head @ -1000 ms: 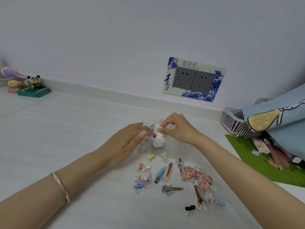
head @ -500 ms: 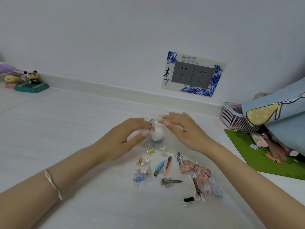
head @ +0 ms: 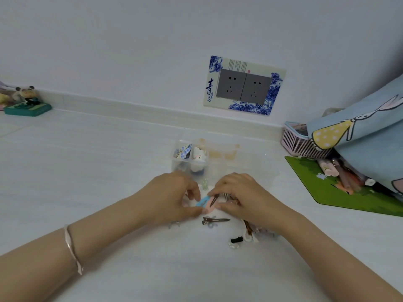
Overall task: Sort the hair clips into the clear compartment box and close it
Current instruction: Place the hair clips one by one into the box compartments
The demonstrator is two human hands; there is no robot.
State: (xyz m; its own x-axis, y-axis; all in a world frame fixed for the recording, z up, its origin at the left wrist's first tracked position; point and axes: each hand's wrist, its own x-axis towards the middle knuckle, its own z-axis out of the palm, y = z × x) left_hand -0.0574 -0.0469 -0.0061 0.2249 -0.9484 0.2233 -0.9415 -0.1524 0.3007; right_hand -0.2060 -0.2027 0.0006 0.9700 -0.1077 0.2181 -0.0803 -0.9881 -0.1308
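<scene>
The clear compartment box [head: 220, 164] stands open on the white table, behind my hands. Its two left compartments hold a blue checked clip [head: 184, 151] and a white bunny clip [head: 198, 155]. My left hand [head: 172, 197] pinches a blue snap clip [head: 202, 201] lying on the table. My right hand [head: 237, 192] pinches a pink snap clip [head: 212, 203] right beside it. Several loose clips lie below the hands, among them a grey metal clip [head: 214, 220] and a black one [head: 236, 239]. Other clips are hidden under my right hand.
A pink basket [head: 298, 141] and a blue cartoon fabric [head: 359, 131] sit at the right, above a green mat [head: 340, 192] with pens. A panda figure on a green base [head: 27, 103] stands far left. A wall socket [head: 243, 86] is behind the box.
Both hands left the box, where the white bunny clip now sits, and came down toward me onto the clip pile. They now pinch the blue and pink snap clips.
</scene>
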